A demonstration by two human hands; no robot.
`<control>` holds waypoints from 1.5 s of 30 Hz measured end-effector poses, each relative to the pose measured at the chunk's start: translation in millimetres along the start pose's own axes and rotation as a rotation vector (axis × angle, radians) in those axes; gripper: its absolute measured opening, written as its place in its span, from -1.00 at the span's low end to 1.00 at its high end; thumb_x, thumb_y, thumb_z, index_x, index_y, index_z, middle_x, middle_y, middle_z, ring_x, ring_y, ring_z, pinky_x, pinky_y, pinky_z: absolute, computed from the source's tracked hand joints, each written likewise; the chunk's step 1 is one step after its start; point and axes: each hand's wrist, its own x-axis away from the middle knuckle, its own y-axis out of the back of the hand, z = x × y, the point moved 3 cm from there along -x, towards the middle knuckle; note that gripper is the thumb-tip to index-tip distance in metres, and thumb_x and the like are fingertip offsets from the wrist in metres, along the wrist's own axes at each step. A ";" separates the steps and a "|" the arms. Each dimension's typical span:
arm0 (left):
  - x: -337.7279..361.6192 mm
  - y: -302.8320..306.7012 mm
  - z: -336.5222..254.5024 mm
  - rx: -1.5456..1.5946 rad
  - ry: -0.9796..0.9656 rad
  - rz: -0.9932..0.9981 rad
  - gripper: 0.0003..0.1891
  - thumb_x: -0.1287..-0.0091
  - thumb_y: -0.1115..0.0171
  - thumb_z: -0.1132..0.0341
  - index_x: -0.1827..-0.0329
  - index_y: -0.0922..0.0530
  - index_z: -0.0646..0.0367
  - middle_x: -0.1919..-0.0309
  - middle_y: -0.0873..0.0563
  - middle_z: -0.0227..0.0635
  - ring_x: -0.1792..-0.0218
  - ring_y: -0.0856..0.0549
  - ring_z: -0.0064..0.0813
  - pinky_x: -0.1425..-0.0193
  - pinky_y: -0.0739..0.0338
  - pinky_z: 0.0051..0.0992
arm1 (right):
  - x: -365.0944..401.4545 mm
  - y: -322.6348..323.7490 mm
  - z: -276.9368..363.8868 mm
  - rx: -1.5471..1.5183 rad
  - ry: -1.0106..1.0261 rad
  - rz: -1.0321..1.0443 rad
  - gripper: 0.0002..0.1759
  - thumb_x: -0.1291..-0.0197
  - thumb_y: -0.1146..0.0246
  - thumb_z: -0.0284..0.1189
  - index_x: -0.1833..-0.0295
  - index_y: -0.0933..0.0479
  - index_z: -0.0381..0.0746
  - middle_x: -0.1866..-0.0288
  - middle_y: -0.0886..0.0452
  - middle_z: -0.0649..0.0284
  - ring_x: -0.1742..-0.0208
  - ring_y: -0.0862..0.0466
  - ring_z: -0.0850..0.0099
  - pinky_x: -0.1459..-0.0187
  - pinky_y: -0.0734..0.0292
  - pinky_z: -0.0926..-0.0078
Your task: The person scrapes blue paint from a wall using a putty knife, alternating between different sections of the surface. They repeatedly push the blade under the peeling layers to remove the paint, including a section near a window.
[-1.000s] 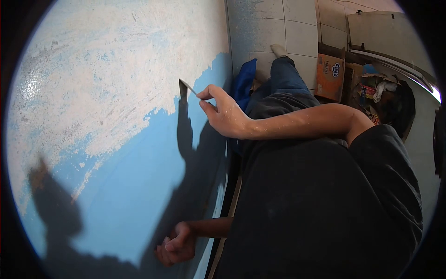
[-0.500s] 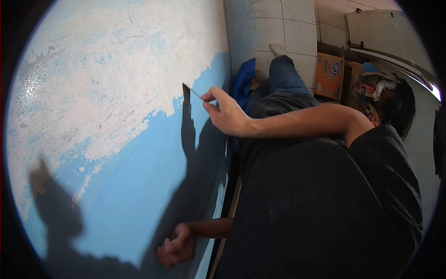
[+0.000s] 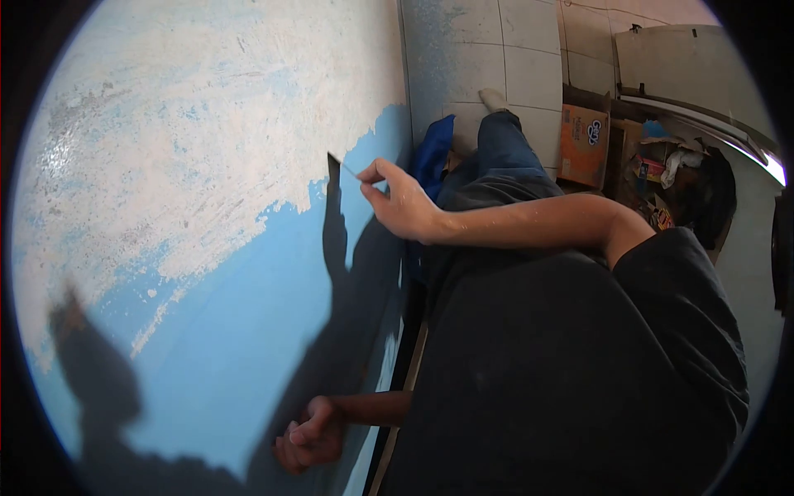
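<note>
My right hand [image 3: 404,202] pinches a thin flat scraper [image 3: 346,166] between thumb and fingers. Seen nearly edge-on, its tip is at the wall [image 3: 223,306], close to the ragged border between smooth blue paint and a pale, scraped-looking patch [image 3: 215,140]. The hand's dark shadow runs along the wall beneath it. Lower in view, my left hand [image 3: 310,438] is curled into a loose fist beside the blue part of the wall, and nothing shows in its fingers. Pale specks dot my right hand and forearm.
Pale floor tiles [image 3: 529,74] lie around my foot [image 3: 493,100]. Something blue [image 3: 433,153] stands between my leg and the wall. To the right are an orange cardboard box [image 3: 584,147] and a dark bag [image 3: 711,186] beside mixed litter.
The view has shifted slightly. My right hand and the scraper stay at nearly the same spot on the wall, and my left hand keeps its loose fist.
</note>
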 end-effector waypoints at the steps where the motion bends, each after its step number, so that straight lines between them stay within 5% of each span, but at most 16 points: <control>1: 0.7 1.1 2.4 0.001 -0.007 -0.005 -0.65 -0.48 -0.03 0.30 0.56 -0.41 0.11 0.63 -0.45 -0.40 0.46 -0.49 -0.40 0.26 -0.53 -0.32 | -8.6 1.1 -4.4 -0.028 0.000 -0.030 -0.80 -0.49 -0.12 -0.45 -0.11 -0.45 -0.30 -0.01 -0.57 0.12 0.02 -0.55 0.38 0.00 -0.47 0.38; 5: 1.4 2.8 3.1 -0.007 -0.074 -0.006 -0.65 -0.49 -0.03 0.29 0.56 -0.42 0.11 0.64 -0.44 -0.40 0.48 -0.48 -0.41 0.23 -0.57 -0.29 | -16.3 14.7 -2.8 -0.058 -0.115 0.032 -0.72 -0.47 -0.12 -0.44 -0.20 -0.36 -0.29 -0.11 -0.51 0.15 0.16 -0.57 0.46 0.20 -0.52 0.48; 7: 0.2 2.4 0.0 -0.016 0.016 -0.022 -0.63 -0.50 -0.01 0.26 0.56 -0.42 0.10 0.64 -0.44 -0.39 0.48 -0.49 -0.41 0.22 -0.57 -0.28 | -15.5 23.7 -0.6 -0.041 -0.143 0.042 -0.60 -0.46 -0.12 -0.44 -0.31 -0.24 -0.28 -0.19 -0.45 0.15 0.29 -0.56 0.53 0.39 -0.49 0.57; 10: 18.6 2.5 -29.5 0.218 0.256 -0.068 -0.60 -0.52 0.06 0.21 0.56 -0.41 0.09 0.65 -0.42 -0.39 0.50 -0.47 -0.41 0.21 -0.58 -0.24 | -0.6 42.3 24.2 -0.114 0.008 0.035 -0.58 -0.44 -0.11 -0.49 -0.33 -0.21 -0.28 -0.18 -0.43 0.11 0.31 -0.55 0.52 0.39 -0.50 0.55; 12: 33.6 -12.4 -93.4 0.901 0.706 0.530 -0.76 -0.54 0.03 0.27 0.16 -0.54 0.25 0.29 -0.62 -0.17 0.20 -0.65 -0.29 -0.04 -0.57 -0.23 | 12.4 52.1 45.9 0.031 0.177 0.144 -0.53 -0.39 -0.18 -0.55 -0.35 -0.23 -0.29 -0.15 -0.53 0.03 0.28 -0.64 0.45 0.32 -0.59 0.49; 13: 45.5 -15.4 -127.8 1.027 0.992 0.787 -0.71 -0.56 0.01 0.29 -0.04 -0.60 0.33 0.11 -0.73 -0.06 0.05 -0.73 -0.24 -0.17 -0.57 -0.23 | 23.0 57.9 63.5 0.103 0.243 0.218 -0.51 -0.38 -0.20 -0.56 -0.35 -0.23 -0.29 -0.14 -0.57 0.01 0.25 -0.68 0.41 0.28 -0.62 0.47; 14: 39.9 -31.9 -161.7 1.187 1.278 1.160 -0.55 -0.58 -0.04 0.09 -0.24 -0.46 0.34 -0.04 -0.68 -0.01 -0.06 -0.69 -0.18 -0.23 -0.54 -0.31 | 31.4 61.7 76.2 0.176 0.311 0.291 -0.50 -0.36 -0.22 -0.57 -0.35 -0.23 -0.29 -0.12 -0.60 -0.01 0.22 -0.72 0.38 0.24 -0.65 0.45; 16: 76.8 -41.9 -215.4 1.833 2.130 0.750 -0.62 -0.59 -0.02 0.24 -0.29 -0.44 0.36 -0.05 -0.68 -0.06 -0.21 -0.62 -0.24 -0.35 -0.45 -0.34 | 41.3 66.1 84.9 0.342 0.473 0.381 -0.44 -0.31 -0.27 -0.57 -0.38 -0.26 -0.25 -0.07 -0.67 -0.07 0.08 -0.78 0.14 0.09 -0.71 0.30; 19: 56.5 -52.0 -233.8 1.890 2.331 0.754 -0.57 -0.63 0.05 0.10 -0.22 -0.47 0.34 0.01 -0.70 -0.10 -0.14 -0.65 -0.29 -0.29 -0.50 -0.36 | 60.0 73.5 85.8 0.601 0.497 0.442 -0.42 -0.25 -0.32 -0.59 -0.37 -0.36 -0.16 -0.06 -0.68 -0.03 -0.03 -0.74 -0.01 -0.02 -0.69 0.18; 22: 62.0 -57.6 -237.4 1.884 2.307 0.863 -0.53 -0.64 0.10 -0.01 -0.09 -0.49 0.31 0.20 -0.71 -0.22 0.08 -0.71 -0.36 -0.14 -0.57 -0.36 | 65.7 88.3 123.1 0.710 0.595 0.555 -0.50 -0.24 -0.35 -0.55 -0.30 -0.49 -0.18 -0.08 -0.70 0.06 -0.12 -0.72 0.06 -0.09 -0.66 0.21; 24: 70.4 -63.9 -236.7 1.917 2.272 0.852 -0.55 -0.64 0.09 0.00 -0.01 -0.49 0.28 0.38 -0.62 -0.35 0.30 -0.65 -0.46 0.05 -0.57 -0.40 | 73.1 106.3 179.2 0.618 0.681 0.485 -0.61 -0.15 -0.42 -0.54 -0.13 -0.62 -0.24 -0.09 -0.72 0.10 -0.05 -0.75 0.20 -0.08 -0.64 0.27; 25: 75.0 -66.2 -234.8 1.930 2.249 0.860 -0.56 -0.64 0.08 0.00 0.02 -0.50 0.27 0.47 -0.57 -0.41 0.40 -0.61 -0.51 0.15 -0.57 -0.43 | 83.7 122.3 213.0 0.676 0.730 0.423 -0.59 -0.22 -0.32 -0.55 -0.21 -0.60 -0.22 -0.11 -0.71 0.17 -0.01 -0.74 0.35 0.02 -0.62 0.41; 28: 96.8 -73.9 -226.6 1.760 2.136 1.018 -0.57 -0.63 0.06 0.00 0.02 -0.51 0.26 0.58 -0.37 -0.53 0.55 -0.44 -0.62 0.33 -0.47 -0.47 | 118.7 172.7 296.3 0.796 0.958 0.193 -0.58 -0.22 -0.33 -0.55 -0.22 -0.58 -0.23 -0.11 -0.70 0.16 -0.02 -0.73 0.34 0.01 -0.61 0.40; 29: 99.9 -74.5 -225.2 1.690 2.192 1.030 -0.58 -0.63 0.03 0.02 -0.04 -0.53 0.26 0.56 -0.30 -0.56 0.56 -0.32 -0.67 0.40 -0.35 -0.52 | 131.5 189.2 318.2 0.845 1.027 0.125 -0.57 -0.22 -0.34 -0.54 -0.23 -0.58 -0.24 -0.11 -0.70 0.15 -0.02 -0.73 0.34 0.01 -0.61 0.40; 34: 113.0 -76.3 -213.8 1.570 2.160 1.070 -0.61 -0.63 0.05 0.06 -0.10 -0.53 0.25 0.55 -0.31 -0.60 0.57 -0.30 -0.69 0.41 -0.34 -0.55 | 172.9 236.1 364.5 1.056 1.184 -0.091 -0.54 -0.21 -0.35 -0.53 -0.25 -0.55 -0.25 -0.11 -0.69 0.14 -0.02 -0.72 0.33 -0.01 -0.61 0.39; 45: 122.3 -76.6 -212.9 1.597 2.200 1.009 -0.60 -0.61 0.02 0.02 -0.05 -0.54 0.22 0.57 -0.35 -0.58 0.60 -0.33 -0.71 0.44 -0.35 -0.55 | 190.8 273.0 368.3 1.232 1.191 -0.226 -0.47 -0.19 -0.38 -0.50 -0.29 -0.50 -0.29 -0.12 -0.67 0.11 -0.03 -0.70 0.32 -0.04 -0.60 0.36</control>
